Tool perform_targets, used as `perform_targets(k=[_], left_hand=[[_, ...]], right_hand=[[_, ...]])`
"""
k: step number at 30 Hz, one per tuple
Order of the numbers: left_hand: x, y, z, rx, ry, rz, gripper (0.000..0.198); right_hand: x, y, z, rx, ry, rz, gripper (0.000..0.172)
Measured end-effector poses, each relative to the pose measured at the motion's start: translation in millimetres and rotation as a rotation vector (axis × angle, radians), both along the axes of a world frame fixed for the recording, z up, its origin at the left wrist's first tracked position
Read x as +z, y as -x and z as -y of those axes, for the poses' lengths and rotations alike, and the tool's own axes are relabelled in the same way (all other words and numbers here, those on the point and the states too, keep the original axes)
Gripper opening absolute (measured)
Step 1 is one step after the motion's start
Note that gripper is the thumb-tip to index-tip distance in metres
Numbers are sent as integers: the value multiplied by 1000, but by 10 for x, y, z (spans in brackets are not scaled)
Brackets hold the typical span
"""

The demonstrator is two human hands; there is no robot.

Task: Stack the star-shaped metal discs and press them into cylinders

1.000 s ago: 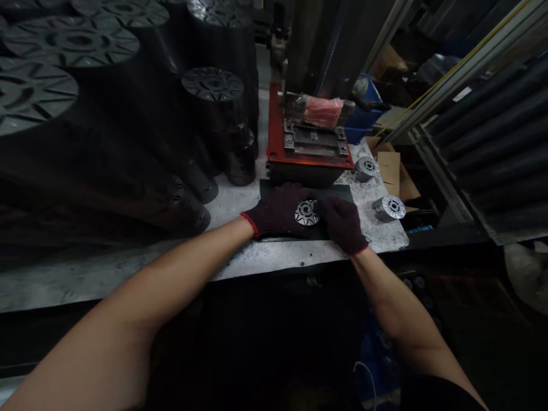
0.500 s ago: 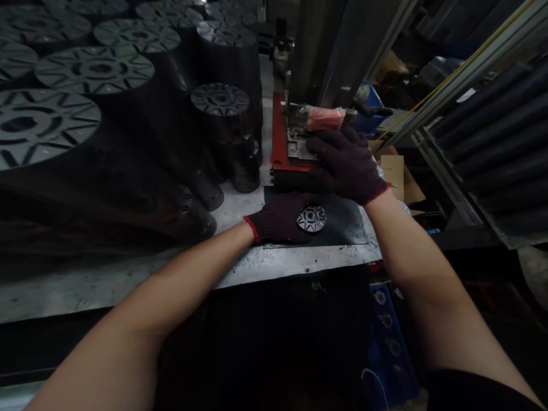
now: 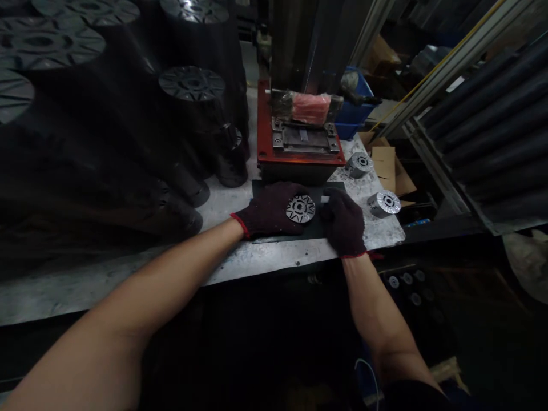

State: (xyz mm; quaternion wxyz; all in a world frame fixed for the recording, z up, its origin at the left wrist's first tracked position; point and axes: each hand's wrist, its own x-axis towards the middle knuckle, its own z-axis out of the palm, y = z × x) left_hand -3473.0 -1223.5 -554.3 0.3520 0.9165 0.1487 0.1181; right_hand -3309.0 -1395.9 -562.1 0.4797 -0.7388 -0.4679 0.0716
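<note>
My left hand (image 3: pixel 274 210), in a dark maroon work glove, is closed around a round slotted metal core (image 3: pixel 300 209). The core's top face carries a star-like ring of slots about a central hole. Just right of it, my right hand (image 3: pixel 345 221), gloved alike, pinches a small pale flat piece (image 3: pixel 325 199) at its fingertips. A narrow gap separates that piece from the core. Beneath both hands lies a dark mat (image 3: pixel 317 233) on the worktable. How tall the held core is cannot be made out behind the left glove.
Behind the hands stands a red-based press (image 3: pixel 299 162) with a metal fixture and a pink wrapped bar. Stacks of dark slotted cores (image 3: pixel 192 85) rise at left. Two silver cores (image 3: pixel 384 204) stand at right, near a blue bin (image 3: pixel 349 123) and a cardboard box (image 3: pixel 384 165).
My right hand has come down from the press fixture to beside the core, with a small pale piece now showing in its fingers. My left hand still holds the core. The view has shifted slightly.
</note>
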Motion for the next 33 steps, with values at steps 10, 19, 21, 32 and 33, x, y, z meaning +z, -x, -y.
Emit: perform_targets(k=[10,19,21,32,33], left_hand=[[45,-36,39,-21,-69,18,87],[-4,20,-5,-57,-78,15,93],[-15,28,-9,-70,-65,9,102],[6,-17,-2,8,-17,-1,102],[4,-18,-6,16,-1,5,103]], right_hand=[[138,29,-76,121,202,590,42],[816,-299,-726,238,114,890,48],[916,-466,-1000,309,128,959,51],[166,-90,-124,-102,-213,-25,33],[101,-58,-36,-82,-163,-22,27]])
